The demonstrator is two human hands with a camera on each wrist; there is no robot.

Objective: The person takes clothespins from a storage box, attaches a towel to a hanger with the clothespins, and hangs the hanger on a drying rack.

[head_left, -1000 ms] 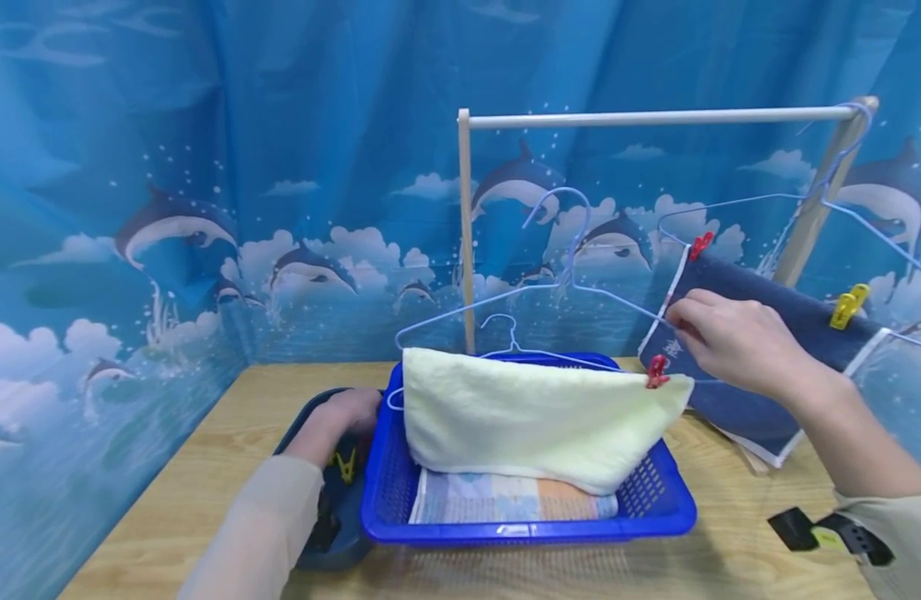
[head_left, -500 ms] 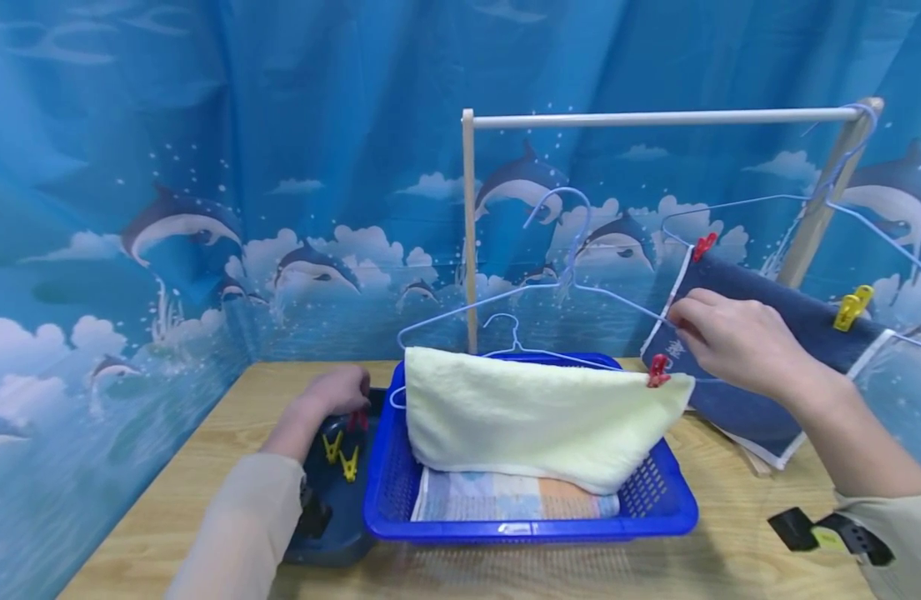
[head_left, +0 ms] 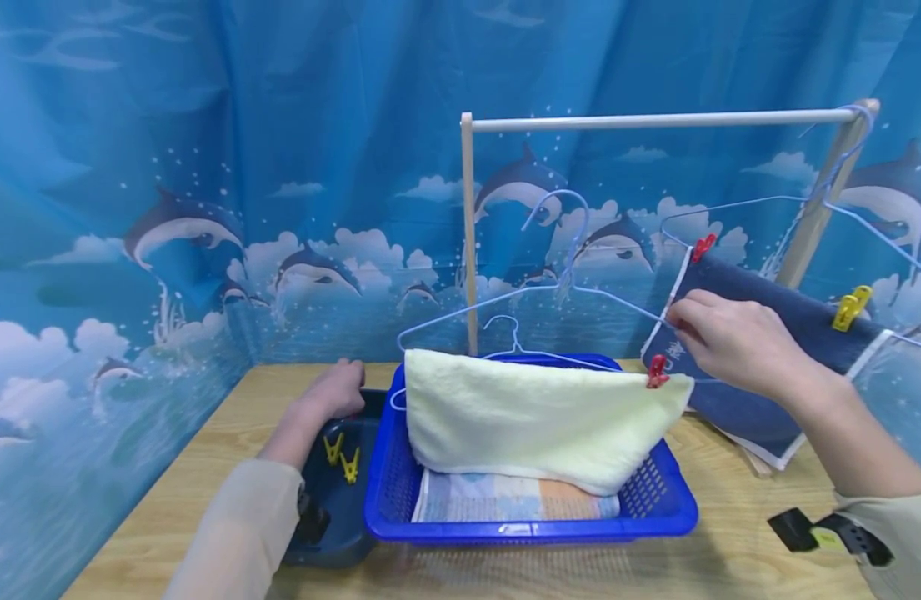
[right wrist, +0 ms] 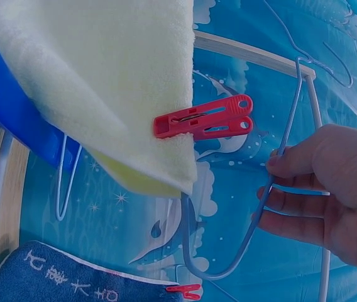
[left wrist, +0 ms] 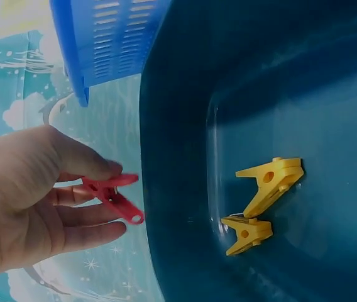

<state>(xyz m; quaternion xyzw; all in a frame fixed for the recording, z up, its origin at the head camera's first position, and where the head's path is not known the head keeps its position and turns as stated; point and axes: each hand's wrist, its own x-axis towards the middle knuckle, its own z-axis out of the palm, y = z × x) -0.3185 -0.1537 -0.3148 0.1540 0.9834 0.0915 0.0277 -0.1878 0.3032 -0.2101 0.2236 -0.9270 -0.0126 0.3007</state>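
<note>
In the left wrist view my left hand (left wrist: 40, 182) pinches a red clothespin (left wrist: 106, 192) between thumb and fingers, just past the rim of the dark basin (left wrist: 178, 189). Two yellow clothespins (left wrist: 271, 179) lie on the basin floor. My right hand (head_left: 738, 337) pinches the right end of a light-purple wire hanger (head_left: 483, 302), thumb on one side of the wire. Over that hanger's lower bar hangs a folded pale-yellow towel (head_left: 535, 417). A second red clothespin (right wrist: 207, 119) grips the towel's right end; its left end bears no clothespin.
Below the towel stands a blue basket (head_left: 535, 531) holding a patterned cloth (head_left: 498, 498) and another hanger (head_left: 514, 333). Behind is a rack with a white bar (head_left: 655, 121). At right a navy towel (head_left: 775, 333) hangs by red and yellow clothespins.
My left hand has come up from inside the basin to its far edge, bringing the red clothespin. The right hand keeps its grip on the hanger without moving.
</note>
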